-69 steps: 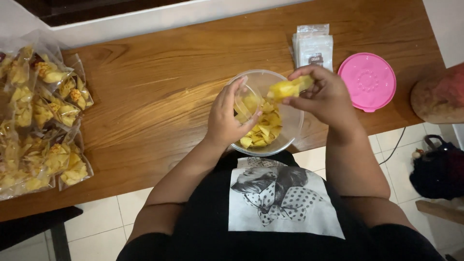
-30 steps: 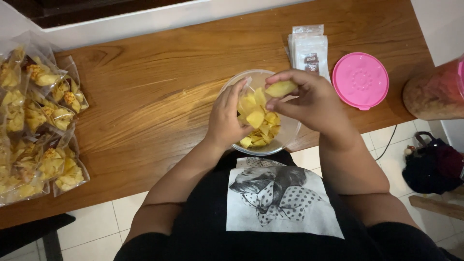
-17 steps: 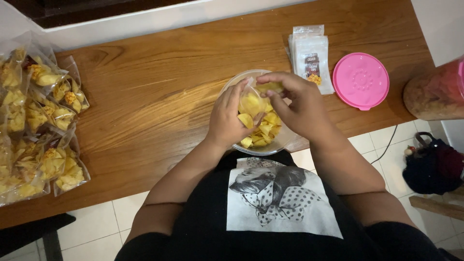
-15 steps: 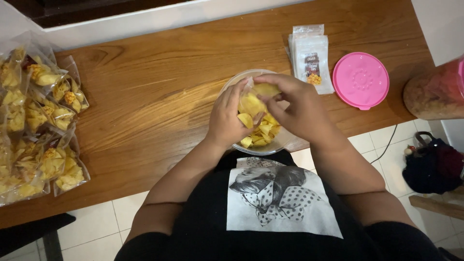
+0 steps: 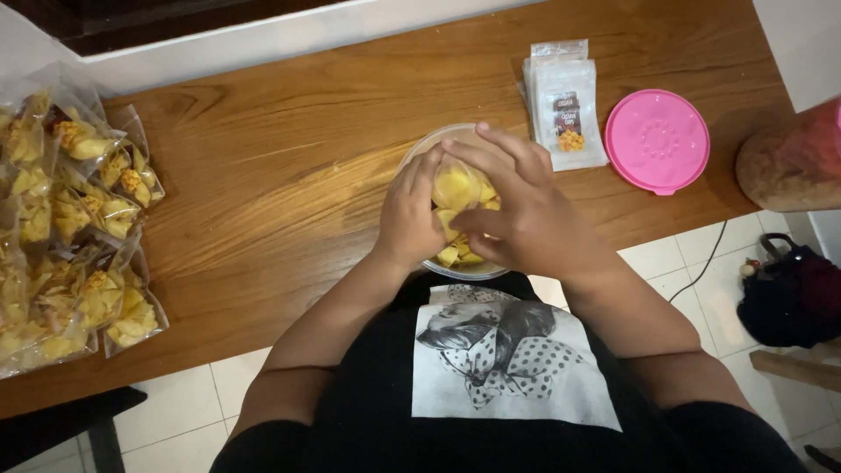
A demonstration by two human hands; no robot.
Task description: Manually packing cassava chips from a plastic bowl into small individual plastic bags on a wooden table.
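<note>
A clear plastic bowl point(image 5: 419, 149) of yellow chips point(image 5: 457, 254) stands at the near edge of the wooden table point(image 5: 280, 175). Both hands are over it. My left hand point(image 5: 410, 217) is at the bowl's left side and pinches what looks like a small clear pouch point(image 5: 455, 186) with yellow chips inside. My right hand point(image 5: 519, 215) covers the bowl's right half, its fingers curled down onto chips at the pouch's mouth. Most of the bowl is hidden under the hands.
A stack of flat clear pouches point(image 5: 565, 101) lies behind the bowl. A pink round lid point(image 5: 657, 140) sits to its right, and a reddish container point(image 5: 793, 162) at the table's right end. Several filled chip bags point(image 5: 66, 219) are piled on the left.
My right hand held a yellow chip above the bowl's right rim, then came down and left over the bowl to meet my left hand. The left hand stayed put.
</note>
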